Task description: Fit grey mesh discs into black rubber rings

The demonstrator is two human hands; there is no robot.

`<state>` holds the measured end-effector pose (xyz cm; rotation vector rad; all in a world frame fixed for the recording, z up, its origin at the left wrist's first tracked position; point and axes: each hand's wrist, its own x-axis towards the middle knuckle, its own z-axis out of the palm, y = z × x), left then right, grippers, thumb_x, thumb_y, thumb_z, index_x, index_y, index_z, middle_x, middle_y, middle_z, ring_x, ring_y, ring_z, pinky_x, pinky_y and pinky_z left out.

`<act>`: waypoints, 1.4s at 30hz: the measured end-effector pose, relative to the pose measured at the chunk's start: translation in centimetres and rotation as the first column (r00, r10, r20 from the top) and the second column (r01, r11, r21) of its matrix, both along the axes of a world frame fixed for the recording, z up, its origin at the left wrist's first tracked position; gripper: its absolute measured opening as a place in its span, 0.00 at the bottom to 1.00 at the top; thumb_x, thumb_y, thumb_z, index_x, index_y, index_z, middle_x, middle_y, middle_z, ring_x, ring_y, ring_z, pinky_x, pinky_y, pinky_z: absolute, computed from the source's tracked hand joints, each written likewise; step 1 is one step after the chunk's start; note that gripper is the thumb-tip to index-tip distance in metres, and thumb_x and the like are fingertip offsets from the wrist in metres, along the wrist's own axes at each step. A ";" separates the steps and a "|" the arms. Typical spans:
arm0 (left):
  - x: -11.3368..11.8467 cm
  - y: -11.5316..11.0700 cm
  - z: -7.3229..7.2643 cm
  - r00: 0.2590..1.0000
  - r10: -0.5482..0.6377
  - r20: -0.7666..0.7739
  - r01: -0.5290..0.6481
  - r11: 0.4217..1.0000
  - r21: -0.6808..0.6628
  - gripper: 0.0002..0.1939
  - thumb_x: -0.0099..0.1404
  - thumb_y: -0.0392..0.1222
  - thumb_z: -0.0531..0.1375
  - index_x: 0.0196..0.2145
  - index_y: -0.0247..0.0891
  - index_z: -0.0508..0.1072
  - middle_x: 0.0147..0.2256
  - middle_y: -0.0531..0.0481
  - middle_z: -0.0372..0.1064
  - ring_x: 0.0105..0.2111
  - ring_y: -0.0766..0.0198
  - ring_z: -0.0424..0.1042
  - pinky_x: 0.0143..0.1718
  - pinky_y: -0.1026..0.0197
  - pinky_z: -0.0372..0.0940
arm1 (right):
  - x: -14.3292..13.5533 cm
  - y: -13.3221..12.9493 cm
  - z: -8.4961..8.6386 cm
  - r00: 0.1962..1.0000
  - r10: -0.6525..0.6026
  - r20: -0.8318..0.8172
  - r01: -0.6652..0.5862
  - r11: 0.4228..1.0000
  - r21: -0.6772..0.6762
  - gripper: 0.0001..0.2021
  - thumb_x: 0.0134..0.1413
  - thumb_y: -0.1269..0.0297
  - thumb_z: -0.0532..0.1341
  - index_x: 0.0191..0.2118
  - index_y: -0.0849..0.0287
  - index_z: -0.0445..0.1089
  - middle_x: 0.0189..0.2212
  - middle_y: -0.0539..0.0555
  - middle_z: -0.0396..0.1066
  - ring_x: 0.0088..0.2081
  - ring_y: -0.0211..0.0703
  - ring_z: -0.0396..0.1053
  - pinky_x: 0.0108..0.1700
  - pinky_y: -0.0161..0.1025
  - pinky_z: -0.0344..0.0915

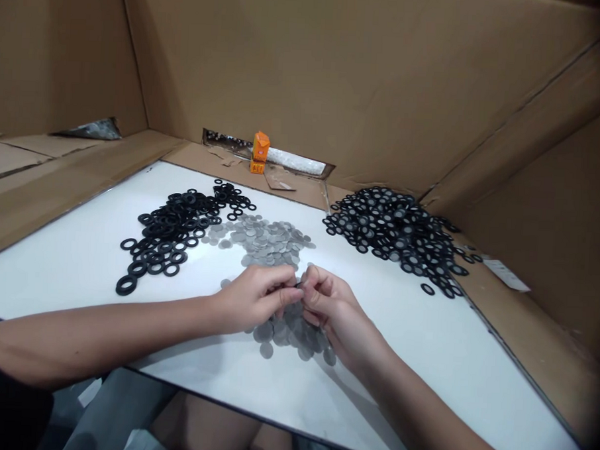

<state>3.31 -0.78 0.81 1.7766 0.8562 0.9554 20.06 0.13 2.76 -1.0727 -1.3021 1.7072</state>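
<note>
My left hand [270, 291] and my right hand [330, 302] meet over the middle of the white board, thumbs and fingertips pinched together. Between them shows the dark edge of a black ring [299, 285], mostly covered by the fingers. Beneath the hands lies a spread of thin grey discs [295, 334], and just beyond them is another heap of grey discs [267, 238]. To the left sits a loose pile of black rings [173, 229] with open centres. On the right is a larger pile of black rings with grey discs in their centres [394, 229].
Tall cardboard walls [311, 73] enclose the white board [204, 360] at the back and sides. An orange box [260, 147] stands by a slot in the back wall. A white paper label [506, 274] lies on the right cardboard ledge.
</note>
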 end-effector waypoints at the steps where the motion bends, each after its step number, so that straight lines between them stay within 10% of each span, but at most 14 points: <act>1: 0.0 -0.1 0.0 1.000 0.001 0.019 -0.001 1.000 -0.018 0.16 0.68 0.49 0.52 0.25 0.39 0.58 0.19 0.55 0.64 0.21 0.68 0.64 0.23 0.66 0.58 | 0.1 0.1 0.0 1.000 0.018 0.006 -0.018 1.000 -0.007 0.17 0.44 0.58 0.69 0.24 0.57 0.59 0.19 0.45 0.55 0.20 0.32 0.48 0.22 0.34 0.40; 31: 0.1 -0.2 -0.3 0.996 -0.025 0.084 0.033 0.995 -0.094 0.17 0.69 0.49 0.51 0.25 0.39 0.58 0.18 0.56 0.64 0.20 0.68 0.65 0.25 0.66 0.58 | 0.0 -0.2 0.3 0.998 0.058 0.028 -0.059 0.998 0.026 0.15 0.43 0.61 0.68 0.22 0.57 0.59 0.17 0.46 0.58 0.22 0.35 0.54 0.25 0.33 0.47; 37: 0.1 -0.1 0.1 0.999 0.012 0.045 -0.008 0.997 -0.070 0.17 0.69 0.49 0.51 0.25 0.38 0.60 0.18 0.55 0.64 0.20 0.68 0.63 0.24 0.66 0.57 | 0.7 0.4 0.5 0.975 0.200 -0.097 -0.216 0.956 -0.200 0.17 0.40 0.62 0.69 0.22 0.57 0.58 0.18 0.43 0.52 0.20 0.31 0.45 0.25 0.33 0.46; 42: 0.0 0.0 0.1 0.999 0.044 0.029 -0.043 0.998 -0.036 0.17 0.69 0.49 0.51 0.24 0.38 0.58 0.18 0.56 0.63 0.20 0.69 0.62 0.24 0.66 0.56 | 0.2 0.2 0.2 0.997 0.072 -0.009 -0.073 0.996 -0.057 0.13 0.41 0.65 0.67 0.22 0.57 0.60 0.18 0.45 0.54 0.21 0.34 0.49 0.26 0.34 0.51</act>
